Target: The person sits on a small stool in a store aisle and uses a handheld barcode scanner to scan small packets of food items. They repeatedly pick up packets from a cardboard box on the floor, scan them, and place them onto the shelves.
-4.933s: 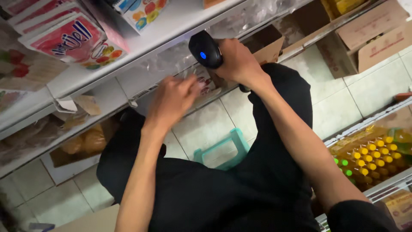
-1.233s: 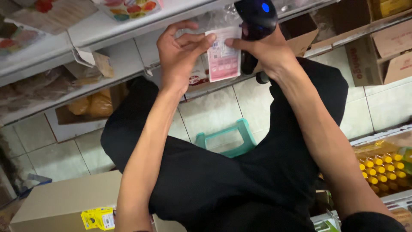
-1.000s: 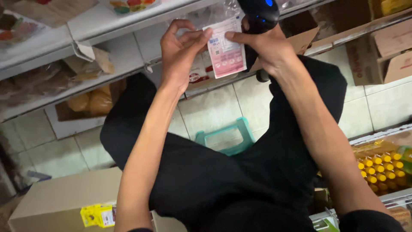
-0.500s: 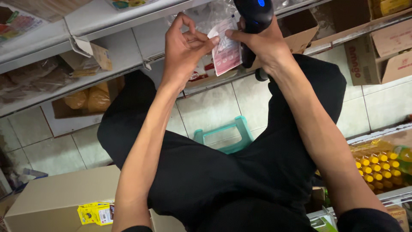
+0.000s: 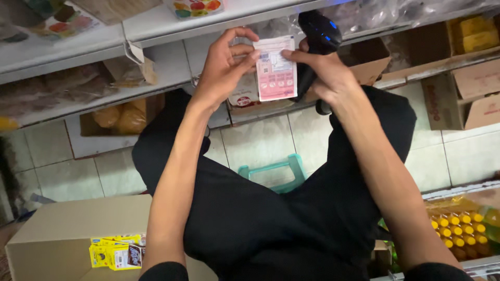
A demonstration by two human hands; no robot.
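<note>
Left hand (image 5: 221, 78) pinches the pink-and-white packet (image 5: 275, 68) by its left edge, held up before the front edge of the lower shelf (image 5: 156, 86) | right hand (image 5: 325, 73) wraps the black scanner (image 5: 319, 32), thumb on the packet's top | risk: your thin pinch may let the packet twist or drop to the tiled floor (image 5: 260, 140).

A small flat pink-and-white packet (image 5: 275, 68) stands upright, its printed face toward the camera, pinched at its left edge by the left fingertips (image 5: 249, 56) and at its upper right corner by the right thumb. A black handheld scanner (image 5: 319, 37), blue light showing, sits behind the right fingers, just right of the packet.
</note>
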